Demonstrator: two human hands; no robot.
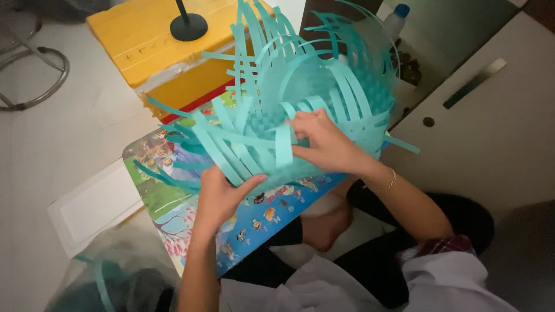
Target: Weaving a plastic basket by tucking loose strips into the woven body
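Pale floor, with a grey cabinet (491, 115) at far right. A colourful picture board (173, 190) lies on the floor at centre; a yellow box (150, 40) stands beyond it at far left, bearing a black round stand base (188, 26). The half-woven teal strip basket (300, 110) rests above the board. Left hand (222, 196) grips its near edge, thumb and fingers pinched on strips; right hand (324, 144) presses its woven side, fingers curled around a strip.

a yellow box (151, 43) bears a black round stand (188, 26), beside a colourful picture board (173, 199).
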